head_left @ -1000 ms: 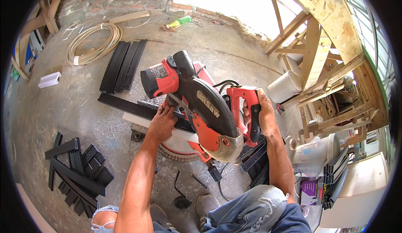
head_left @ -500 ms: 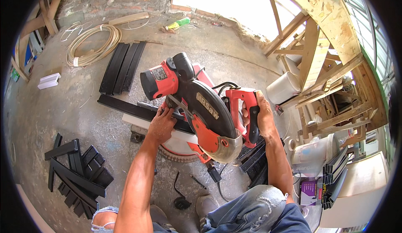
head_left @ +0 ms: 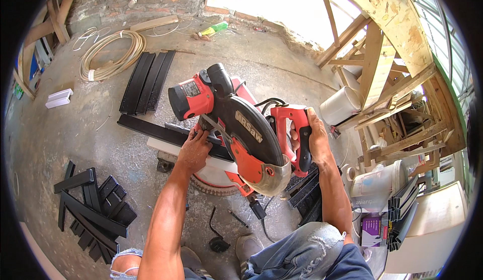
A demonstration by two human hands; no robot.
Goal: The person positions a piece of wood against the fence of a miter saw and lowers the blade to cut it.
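Observation:
A red and black miter saw point(head_left: 246, 129) stands on the floor in front of me, its round blade guard tilted toward me. My right hand point(head_left: 317, 134) is wrapped around the saw's red D-shaped handle point(head_left: 289, 113), fingers through the opening. On the saw's bed, against the fence, lies a long black profile point(head_left: 151, 130) that sticks out to the left. My left hand point(head_left: 194, 151) is closed over this profile, just left of the blade guard, its fingertips near the fence. The saw head partly hides the profile's right end.
Cut black pieces point(head_left: 95, 209) are heaped at left; longer black profiles point(head_left: 147, 82) lie beyond the saw, others point(head_left: 307, 194) beside my right knee. A tape measure point(head_left: 219, 243) rests near my shoes. Coiled hose point(head_left: 113, 53), white buckets point(head_left: 380, 179) and timber framing point(head_left: 392, 78) stand farther out.

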